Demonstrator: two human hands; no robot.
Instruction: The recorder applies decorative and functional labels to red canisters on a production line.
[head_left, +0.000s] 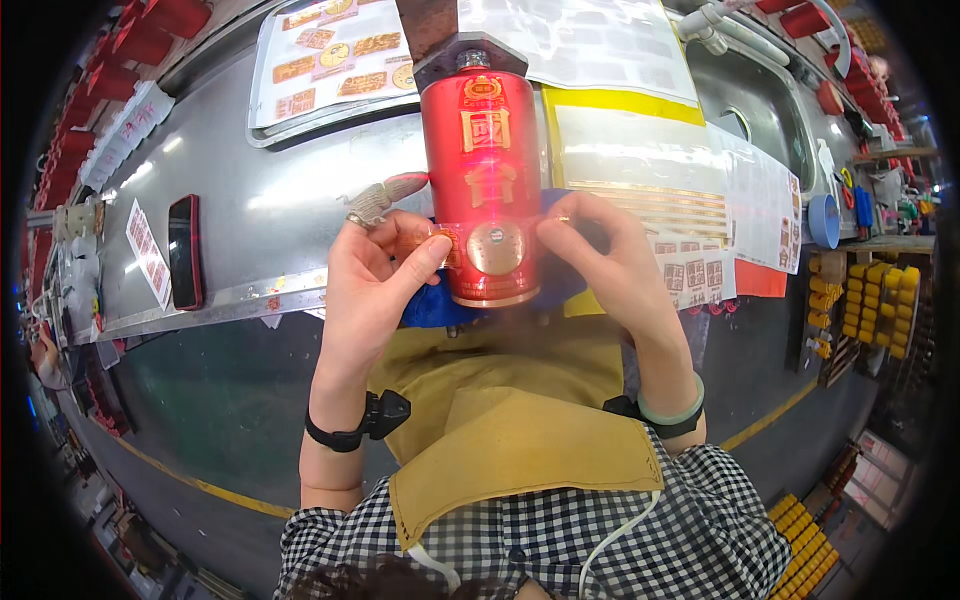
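Here's the red bottle (483,200), front and centre, its neck end up against a dark metal holder (470,58) and its base pointing toward the person. And it sits right between the two hands! The left hand (372,270) is at the bottle's lower left, thumb pressed in and clamped on one end of a clear strip (449,246); its wrapped forefinger (372,199) reaches out beside the bottle wall, whether touching I can't tell. Over on the bottle's lower right, the right hand (605,262) has thumb and fingertip together on the strip's other end. Between them, a round gold emblem (496,249) faces up near the base. Out left on the metal counter (300,205), a phone (185,252) lies beside a printed sheet (148,253).
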